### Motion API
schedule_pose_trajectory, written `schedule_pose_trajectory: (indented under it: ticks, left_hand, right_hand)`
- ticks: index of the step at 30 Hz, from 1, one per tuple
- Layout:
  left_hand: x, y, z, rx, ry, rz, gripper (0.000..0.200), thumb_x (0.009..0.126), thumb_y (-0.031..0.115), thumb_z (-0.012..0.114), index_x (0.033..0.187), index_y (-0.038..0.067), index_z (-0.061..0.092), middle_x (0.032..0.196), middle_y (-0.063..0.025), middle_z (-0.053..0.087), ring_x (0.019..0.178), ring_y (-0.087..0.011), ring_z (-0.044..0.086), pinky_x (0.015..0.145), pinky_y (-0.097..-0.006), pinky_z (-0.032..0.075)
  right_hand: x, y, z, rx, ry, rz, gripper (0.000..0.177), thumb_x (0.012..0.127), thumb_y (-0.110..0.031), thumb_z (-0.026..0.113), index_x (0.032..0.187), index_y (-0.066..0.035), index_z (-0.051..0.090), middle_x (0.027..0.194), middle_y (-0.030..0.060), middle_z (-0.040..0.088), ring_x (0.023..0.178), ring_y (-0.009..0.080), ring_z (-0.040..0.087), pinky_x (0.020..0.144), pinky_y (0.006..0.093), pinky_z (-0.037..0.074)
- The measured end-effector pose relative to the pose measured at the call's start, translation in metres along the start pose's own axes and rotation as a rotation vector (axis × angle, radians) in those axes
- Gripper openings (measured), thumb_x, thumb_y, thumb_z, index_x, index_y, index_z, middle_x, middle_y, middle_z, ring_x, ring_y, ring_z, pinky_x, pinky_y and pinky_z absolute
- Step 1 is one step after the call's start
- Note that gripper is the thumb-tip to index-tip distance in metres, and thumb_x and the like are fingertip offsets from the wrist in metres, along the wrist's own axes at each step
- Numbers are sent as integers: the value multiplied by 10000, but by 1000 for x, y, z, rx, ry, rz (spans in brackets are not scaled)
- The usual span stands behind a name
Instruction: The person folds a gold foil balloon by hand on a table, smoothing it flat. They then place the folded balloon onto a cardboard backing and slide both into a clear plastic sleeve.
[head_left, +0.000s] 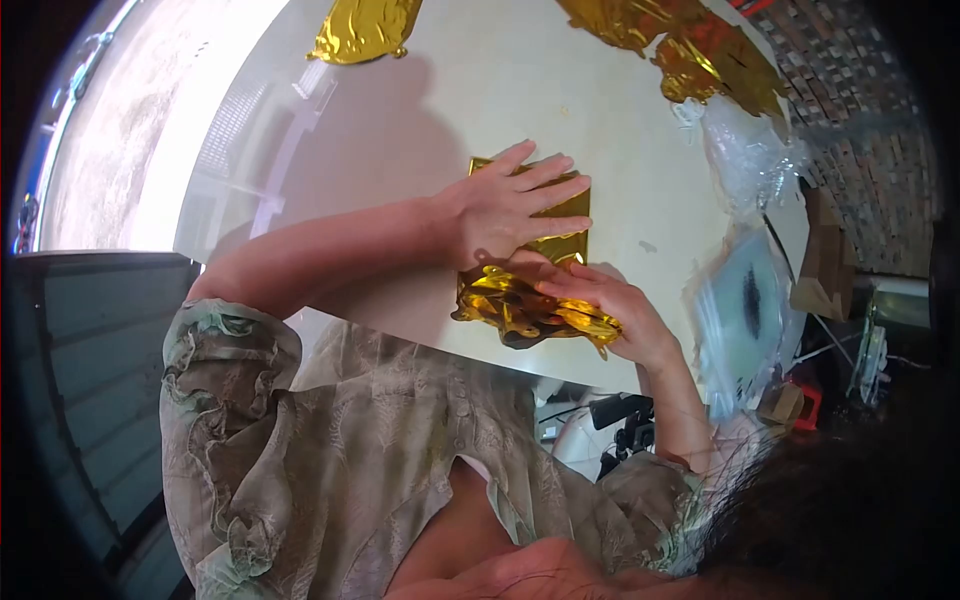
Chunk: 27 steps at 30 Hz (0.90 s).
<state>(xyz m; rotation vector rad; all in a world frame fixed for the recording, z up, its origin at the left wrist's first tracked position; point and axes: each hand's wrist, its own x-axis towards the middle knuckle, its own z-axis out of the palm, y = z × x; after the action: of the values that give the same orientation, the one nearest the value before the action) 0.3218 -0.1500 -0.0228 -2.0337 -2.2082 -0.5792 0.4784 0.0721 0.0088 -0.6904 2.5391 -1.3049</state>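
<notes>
Dark hair; left hand on gold sheet, grip apart; right hand touching foil, grip unclear.

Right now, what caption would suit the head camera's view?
Left hand spread over a flat gold piece, right hand on crumpled gold foil.

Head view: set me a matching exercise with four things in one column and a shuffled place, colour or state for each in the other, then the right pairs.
1. Left hand
2. Right hand
3. Crumpled plastic
4. Tabletop

A. Clear and shiny, near the table's edge on the right of the view
B. Pale and smooth, under the gold pieces
C. Fingers spread over the flat gold piece
D. Fingers on the crumpled gold foil nearest the person's body

Right pairs: 1-C, 2-D, 3-A, 4-B
</notes>
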Motion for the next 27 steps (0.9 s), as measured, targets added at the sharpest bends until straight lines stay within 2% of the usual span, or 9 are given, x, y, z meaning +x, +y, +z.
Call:
schedule_pose_trajectory:
  ticks: [4, 9, 11, 13, 15, 18, 20, 22, 27]
  left_hand:
    - [1, -2, -5, 30, 14, 27, 582, 1003, 473, 472, 1506, 188, 411, 1595, -163, 305, 1475, -377, 272, 1191, -577, 168]
    - [-1, -22, -35, -717, 63, -149, 542, 1047, 439, 384, 1472, 114, 468, 1562, -204, 359, 1505, -365, 208, 1222, -511, 118]
    - [-15, -24, -51, -711, 137, -148, 599, 1035, 481, 414, 1448, 54, 496, 1525, -191, 427, 1481, -340, 277, 1210, -459, 188]
    - [-36, -13, -69, -625, 63, -40, 685, 947, 544, 587, 1421, 54, 520, 1389, -169, 549, 1314, -333, 483, 1117, -457, 339]
    - [-51, 33, -94, -542, -45, -213, 727, 784, 474, 797, 1336, 52, 582, 1215, -123, 622, 1079, -309, 592, 965, -434, 446]
    - [-70, 73, -41, -237, 179, -364, 634, 719, 320, 822, 1252, 55, 605, 1091, -84, 642, 982, -281, 606, 872, -406, 462]
    - [-73, 82, -37, -184, 187, -367, 575, 713, 276, 812, 1214, 66, 625, 1073, -68, 649, 968, -262, 610, 855, -387, 463]
    - [-73, 88, -35, -123, 254, -346, 375, 731, 170, 761, 1091, 95, 688, 1009, -16, 667, 933, -201, 620, 818, -355, 462]
    - [-78, 91, -26, -78, 287, -345, 291, 739, 122, 735, 1029, 103, 715, 1012, -1, 686, 923, -182, 630, 818, -342, 461]
  right_hand:
    - [-6, 4, 4, -5, 49, 31, 590, 724, 73, 694, 1282, -108, 633, 1309, 46, 661, 1290, 321, 531, 1087, 414, 416]
    - [-8, 10, 5, -16, 83, -34, 604, 720, 96, 662, 1291, -97, 617, 1340, 75, 642, 1323, 324, 514, 1086, 422, 414]
    - [-6, 11, 4, -18, 76, -49, 604, 720, 101, 650, 1292, -90, 611, 1349, 83, 636, 1333, 324, 508, 1086, 424, 413]
    - [-7, 9, 6, -39, 91, -81, 556, 776, 92, 596, 1299, -97, 600, 1351, 67, 631, 1320, 312, 523, 1074, 424, 415]
    - [-7, 10, 4, -43, 69, -66, 544, 764, 55, 653, 1287, -86, 605, 1357, 73, 630, 1323, 316, 521, 1081, 425, 412]
    - [-6, 7, 0, -36, 36, -63, 520, 766, -13, 722, 1270, -87, 619, 1349, 75, 639, 1315, 308, 537, 1087, 421, 407]
    - [-2, 6, 0, -21, 26, -70, 498, 780, -42, 732, 1263, -99, 629, 1334, 70, 650, 1303, 296, 554, 1087, 417, 406]
    - [-1, 5, 0, -67, -9, -108, 389, 894, -22, 585, 1273, -108, 603, 1317, 41, 656, 1277, 261, 579, 1085, 426, 409]
    - [0, 3, 2, -77, 1, -112, 365, 882, -76, 638, 1245, -110, 633, 1280, 52, 678, 1256, 261, 600, 1091, 424, 407]
